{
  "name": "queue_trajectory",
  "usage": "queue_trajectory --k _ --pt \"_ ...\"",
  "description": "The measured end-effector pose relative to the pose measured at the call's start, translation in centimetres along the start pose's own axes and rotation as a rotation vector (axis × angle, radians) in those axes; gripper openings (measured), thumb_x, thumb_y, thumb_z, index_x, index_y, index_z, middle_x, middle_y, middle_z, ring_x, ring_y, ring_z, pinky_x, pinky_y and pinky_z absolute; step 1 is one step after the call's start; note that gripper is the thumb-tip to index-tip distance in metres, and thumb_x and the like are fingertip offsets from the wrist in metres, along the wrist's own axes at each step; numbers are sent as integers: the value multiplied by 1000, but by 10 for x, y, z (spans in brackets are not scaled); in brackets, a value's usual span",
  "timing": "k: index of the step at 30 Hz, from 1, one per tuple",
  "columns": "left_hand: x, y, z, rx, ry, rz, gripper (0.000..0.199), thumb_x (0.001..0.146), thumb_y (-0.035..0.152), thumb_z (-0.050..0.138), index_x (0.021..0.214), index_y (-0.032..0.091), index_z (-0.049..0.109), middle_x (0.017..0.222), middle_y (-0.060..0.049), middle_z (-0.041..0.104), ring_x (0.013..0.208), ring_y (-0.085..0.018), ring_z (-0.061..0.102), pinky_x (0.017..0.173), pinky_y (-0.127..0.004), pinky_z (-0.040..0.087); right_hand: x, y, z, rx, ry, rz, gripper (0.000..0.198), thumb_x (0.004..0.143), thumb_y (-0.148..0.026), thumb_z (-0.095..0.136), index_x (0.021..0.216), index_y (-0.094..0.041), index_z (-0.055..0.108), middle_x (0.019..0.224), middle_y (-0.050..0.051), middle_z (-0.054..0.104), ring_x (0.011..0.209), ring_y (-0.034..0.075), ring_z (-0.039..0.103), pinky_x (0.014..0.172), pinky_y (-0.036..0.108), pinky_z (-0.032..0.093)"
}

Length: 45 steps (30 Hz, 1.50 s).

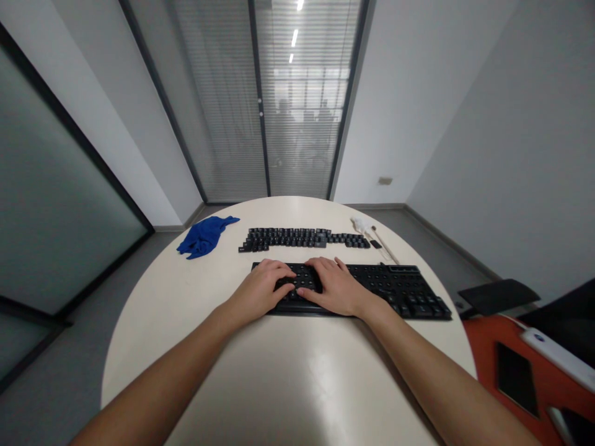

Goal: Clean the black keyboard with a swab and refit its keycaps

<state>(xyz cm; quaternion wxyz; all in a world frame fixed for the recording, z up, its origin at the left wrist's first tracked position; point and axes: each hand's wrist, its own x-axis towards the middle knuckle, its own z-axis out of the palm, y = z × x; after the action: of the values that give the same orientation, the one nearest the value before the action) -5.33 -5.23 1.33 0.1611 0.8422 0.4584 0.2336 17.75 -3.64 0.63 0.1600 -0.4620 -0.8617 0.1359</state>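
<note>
A black computer keyboard (395, 286) lies across the table in front of me, many of its keycaps off and bare key posts showing. A block of keys still sits at its right end. My left hand (263, 286) rests over the keyboard's left end, fingers curved and thumb apart from them. Just to its right, my right hand (335, 285) lies on the key bed, thumb and fingers spread. Both thumb tips come close together near the lower rows. Behind the keyboard, loose black keycaps (297, 237) are laid out in rows. What lies under my palms is hidden.
On the round cream table (288, 371) a crumpled blue cloth (204, 236) lies at the back left. White tissue-like material (361, 224), a thin stick (385, 243) and a small black piece (375, 244) lie at the back right. An orange seat (483, 347) beside the table holds a phone (517, 378) and a white power strip (558, 356).
</note>
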Motion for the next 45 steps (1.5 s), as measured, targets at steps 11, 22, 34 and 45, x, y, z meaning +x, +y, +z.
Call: queue_trajectory --k 11,22,34,45 --pt "-1 -17 8 -31 -73 -79 45 96 37 60 137 19 57 152 -13 50 144 -30 41 122 -50 29 -2 -4 6 -12 5 -17 75 87 -71 58 141 -20 48 147 17 53 138 37 45 119 66 20" --pt "-2 -21 17 59 -128 -169 59 95 48 57 146 19 48 163 -16 34 153 -35 23 124 -56 20 -1 -4 7 13 4 -4 72 87 -70 59 139 -21 49 145 17 54 136 37 47 118 69 18" --pt "-1 -14 18 133 -225 -226 66 98 47 48 156 19 34 168 -16 21 156 -36 10 124 -58 7 1 -12 6 23 -29 45 73 86 -68 62 141 -22 49 147 17 52 139 39 44 118 71 15" --pt "2 -17 19 136 -22 -200 51 96 41 56 142 18 52 150 -13 53 141 -33 44 120 -52 29 -1 -6 9 11 -27 13 75 88 -68 59 143 -19 45 150 17 50 142 37 40 120 69 13"
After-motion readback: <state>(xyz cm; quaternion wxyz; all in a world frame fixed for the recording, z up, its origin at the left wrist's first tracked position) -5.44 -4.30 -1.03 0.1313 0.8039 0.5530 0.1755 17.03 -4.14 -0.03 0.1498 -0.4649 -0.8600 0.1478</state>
